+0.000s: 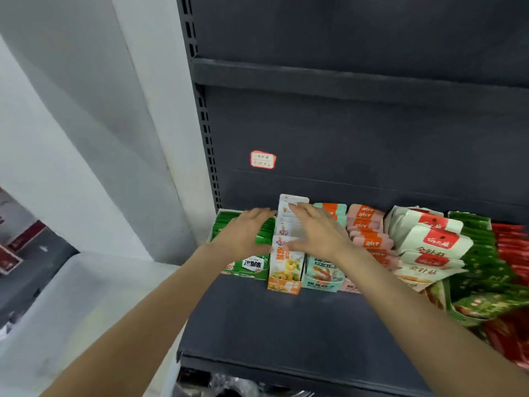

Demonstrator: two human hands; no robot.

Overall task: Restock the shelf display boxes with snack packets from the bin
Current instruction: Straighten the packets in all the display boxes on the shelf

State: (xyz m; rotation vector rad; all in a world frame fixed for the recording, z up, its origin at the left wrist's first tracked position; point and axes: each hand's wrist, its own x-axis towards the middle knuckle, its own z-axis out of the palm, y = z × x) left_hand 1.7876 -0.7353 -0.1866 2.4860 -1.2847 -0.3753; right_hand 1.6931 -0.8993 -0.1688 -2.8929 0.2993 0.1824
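- Both forearms reach up over the dark shelf [286, 325].
- Left hand [246, 230] lies flat, fingers straight, on the green box [243, 265].
- Right hand [317, 230], fingers spread, rests on white packets [289, 224] upright in the orange box [284, 285], just beside the green one.

Both bare arms are stretched forward and a little inward, elbows low, wrists nearly straight. The left hand [246, 230] lies palm down, fingers extended and close together, pointing away and slightly right. The right hand [317, 230] is also palm down, fingers straight and spread, angled to the left, thumb tucked toward the other hand. The two hands sit close, not touching.
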